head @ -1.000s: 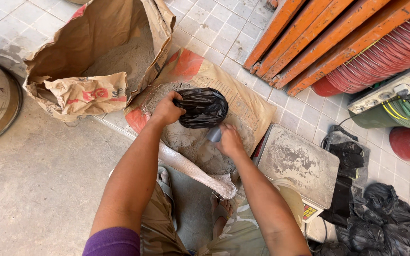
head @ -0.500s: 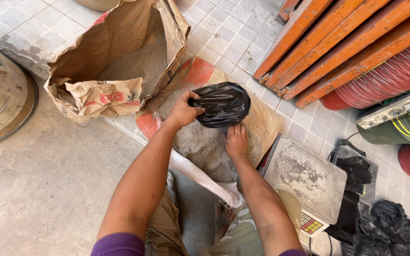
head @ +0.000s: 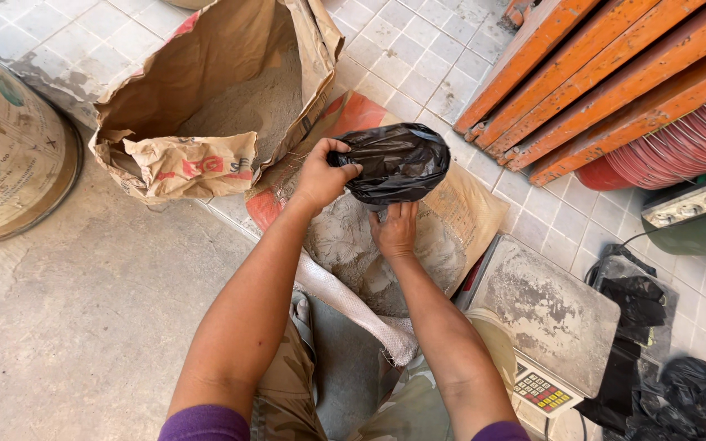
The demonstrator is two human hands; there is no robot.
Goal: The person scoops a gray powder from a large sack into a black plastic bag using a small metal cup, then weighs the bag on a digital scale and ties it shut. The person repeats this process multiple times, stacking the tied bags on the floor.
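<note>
- The left hand (head: 319, 175) has its grip closed on the rim of a black plastic bag (head: 394, 163), pinching it at the side so the mouth stays up and the full bag hangs over the flat paper sack (head: 459, 214) below.
- The right hand (head: 394, 230) sits just under the bag, fingers pressed to its underside as if to take the weight; whether that grip is closed on the plastic or only pushing against it cannot be told.
- Grey powder (head: 353, 245) lies heaped on the flat sack, right beneath both hands.
- An open paper sack (head: 206, 90) of the same powder stands beside them, its mouth folded back for easy reach.
- A dusty scale (head: 545, 314) waits near the right arm.
- The bag's contents are hidden by the crumpled plastic, and the right fingertips vanish under it.
- The drum (head: 6, 155) at the left is cut off by the edge.
</note>
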